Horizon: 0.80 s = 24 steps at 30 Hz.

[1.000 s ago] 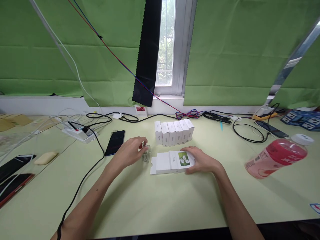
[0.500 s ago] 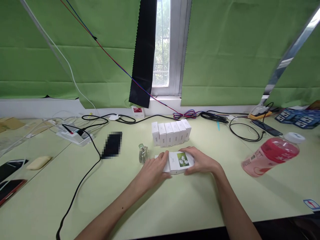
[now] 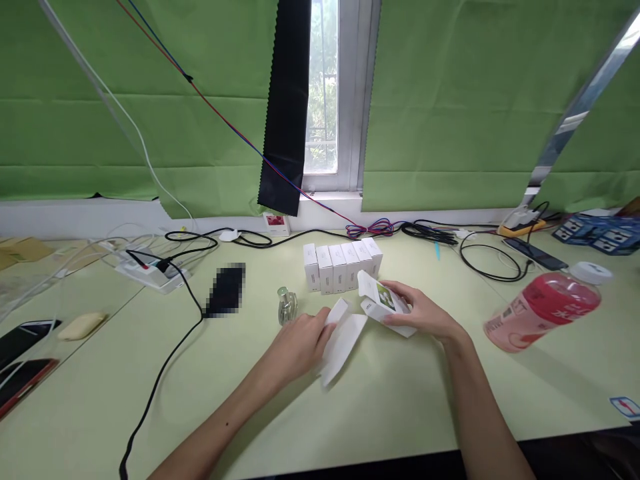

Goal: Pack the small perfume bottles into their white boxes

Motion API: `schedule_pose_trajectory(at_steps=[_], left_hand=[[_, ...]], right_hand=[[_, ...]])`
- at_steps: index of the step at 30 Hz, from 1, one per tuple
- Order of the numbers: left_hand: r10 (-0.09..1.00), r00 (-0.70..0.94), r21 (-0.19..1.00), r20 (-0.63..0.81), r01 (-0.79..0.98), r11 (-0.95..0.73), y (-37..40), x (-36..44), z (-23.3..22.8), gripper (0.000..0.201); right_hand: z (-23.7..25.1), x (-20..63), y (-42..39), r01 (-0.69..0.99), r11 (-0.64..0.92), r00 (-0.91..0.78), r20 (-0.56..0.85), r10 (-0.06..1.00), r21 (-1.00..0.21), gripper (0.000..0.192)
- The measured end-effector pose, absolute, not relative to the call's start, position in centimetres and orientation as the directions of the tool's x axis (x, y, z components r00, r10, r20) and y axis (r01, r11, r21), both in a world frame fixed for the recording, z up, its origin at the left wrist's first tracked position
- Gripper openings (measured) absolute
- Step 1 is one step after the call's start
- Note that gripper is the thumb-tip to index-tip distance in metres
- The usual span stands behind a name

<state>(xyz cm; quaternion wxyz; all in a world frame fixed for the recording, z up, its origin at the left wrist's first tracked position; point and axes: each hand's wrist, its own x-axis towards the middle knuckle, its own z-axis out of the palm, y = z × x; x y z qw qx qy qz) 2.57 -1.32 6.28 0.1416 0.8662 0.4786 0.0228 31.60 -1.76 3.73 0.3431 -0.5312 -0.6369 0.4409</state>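
My left hand [image 3: 304, 341] is closed on a folded white cardboard insert [image 3: 346, 347], its lower panel spread out above the table. In my right hand [image 3: 426, 312] is a small white carton [image 3: 385, 308] with a white-flower picture, tilted, its end flap open toward the insert. The two pieces are apart. A small glass perfume bottle [image 3: 287, 307] with a greenish cap stands upright just beyond my left hand. Behind the carton, several white cartons [image 3: 339, 272] stand upright in a row.
A pink drink bottle [image 3: 545, 307] leans at the right. Black cables [image 3: 435, 233] and a power strip [image 3: 153, 275] lie along the back and left. A pixelated dark item [image 3: 226, 290], phones [image 3: 25, 383] and a cream soap-shaped object [image 3: 83, 327] rest at the left.
The insert and the carton, together half a second ago, are now separated. My right hand has tilted the carton and moved it right; my left hand has the insert, opened out.
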Motion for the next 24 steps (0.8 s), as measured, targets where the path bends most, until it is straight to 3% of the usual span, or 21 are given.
schedule_pose_trajectory(at_steps=[7, 12, 17, 24], left_hand=[[0.881, 0.472, 0.625, -0.037, 0.698, -0.348, 0.1, 3.3, 5.0, 0.041], [0.831, 0.472, 0.835, -0.296, 0.550, -0.015, 0.2, 3.5, 4.1, 0.055], [0.797, 0.500, 0.879, -0.339, 0.470, 0.079, -0.1, 3.3, 3.1, 0.060], [0.849, 0.434, 0.836, -0.302, 0.549, 0.017, -1.1, 3.8, 3.8, 0.046]], right_hand=[[3.1, 31.5, -1.8, 0.045, 0.014, -0.169, 0.007, 0.986, -0.999, 0.083], [2.5, 30.9, -1.9, -0.146, -0.056, -0.274, -0.014, 0.962, -0.988, 0.082], [2.8, 29.4, -2.1, -0.305, -0.148, -0.374, -0.024, 0.927, -0.941, 0.071], [2.7, 28.3, -2.1, -0.296, -0.277, -0.408, -0.142, 0.902, -0.914, 0.068]])
